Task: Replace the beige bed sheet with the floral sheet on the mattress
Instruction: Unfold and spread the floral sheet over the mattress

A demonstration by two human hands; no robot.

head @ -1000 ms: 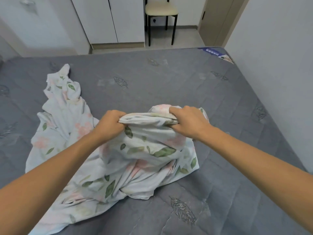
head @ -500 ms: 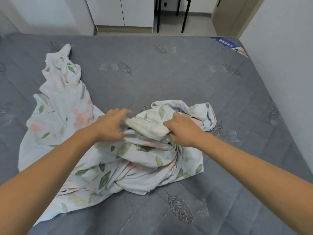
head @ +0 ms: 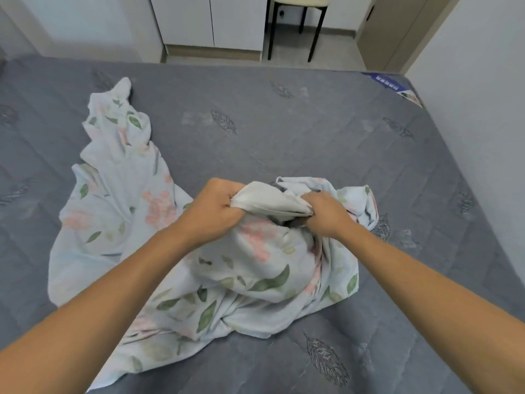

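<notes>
We grip with the left hand (head: 211, 209), fingers curled round a bunched fold of the floral sheet (head: 255, 268). Our right hand (head: 324, 214) grips the same fold at its other end, fingers curled under the cloth. The fold between the two hands is pulled taut, plain pale side up. Both forearms reach in from the bottom edge.

The sheet lies crumpled on the grey mattress (head: 312, 143), mid-bed, heaped under the hands. A long tail of it runs left and away from us, ending in a twisted tip. Print is green leaves and pink flowers on white.

The mattress is bare grey quilting with stitched leaf motifs. A blue label (head: 390, 85) sits at its far right corner. Beyond the bed: white cabinet doors (head: 210, 21), and a black-legged chair (head: 295, 24) just right of them. A white wall (head: 483, 81) runs along the right side.
</notes>
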